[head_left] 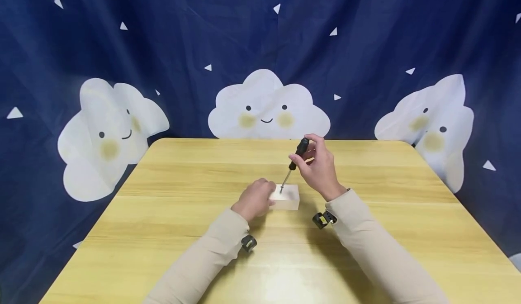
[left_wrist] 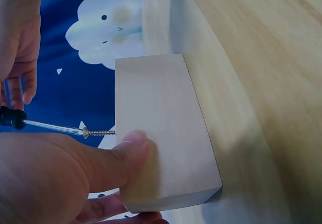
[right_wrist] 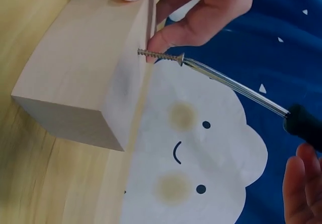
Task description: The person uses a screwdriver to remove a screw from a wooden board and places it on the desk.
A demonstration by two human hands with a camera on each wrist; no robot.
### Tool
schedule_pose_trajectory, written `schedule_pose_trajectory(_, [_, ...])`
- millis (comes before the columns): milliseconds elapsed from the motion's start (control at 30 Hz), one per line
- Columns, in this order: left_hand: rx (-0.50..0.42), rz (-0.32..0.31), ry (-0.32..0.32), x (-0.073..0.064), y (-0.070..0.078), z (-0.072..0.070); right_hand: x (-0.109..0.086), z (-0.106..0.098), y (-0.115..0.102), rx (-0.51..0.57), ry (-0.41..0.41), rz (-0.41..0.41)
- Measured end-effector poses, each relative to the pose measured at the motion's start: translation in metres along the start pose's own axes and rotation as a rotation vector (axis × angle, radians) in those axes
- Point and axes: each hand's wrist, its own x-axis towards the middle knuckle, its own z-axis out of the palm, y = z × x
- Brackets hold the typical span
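A pale wooden block (head_left: 288, 203) lies on the table, held at its left end by my left hand (head_left: 253, 200). The thumb (left_wrist: 128, 156) presses on the block's near side, with fingers round the other side. From the block's top face a threaded screw (right_wrist: 161, 56) sticks up, much of its thread exposed. My right hand (head_left: 321, 170) pinches the black handle of a screwdriver (head_left: 301, 148) between thumb and fingers. The screwdriver leans toward the hand, its metal shaft (right_wrist: 236, 87) meeting the screw head. In the right wrist view, part of the handle is cut off.
The wood-grain table (head_left: 163, 222) stretches around the block on every side. Behind it hangs a dark blue curtain (head_left: 183, 32) with white clouds and small triangles. Small black devices (head_left: 248, 243) are strapped at both wrists.
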Motion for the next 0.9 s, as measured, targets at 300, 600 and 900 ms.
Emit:
schedule_pose_trajectory(300, [0.016,0.002,0.005,-0.003,-0.001,-0.002,-0.001,0.004,-0.007,-0.027,-0.018,-0.024])
schedule_pose_trajectory(600, [0.016,-0.001,0.004,0.002,0.002,-0.003,0.005,0.003,-0.011,0.011,-0.053,-0.057])
schedule_pose_trajectory(900, [0.027,0.011,-0.008,0.002,0.003,-0.003,0.003,0.002,-0.011,0.019,-0.057,-0.07])
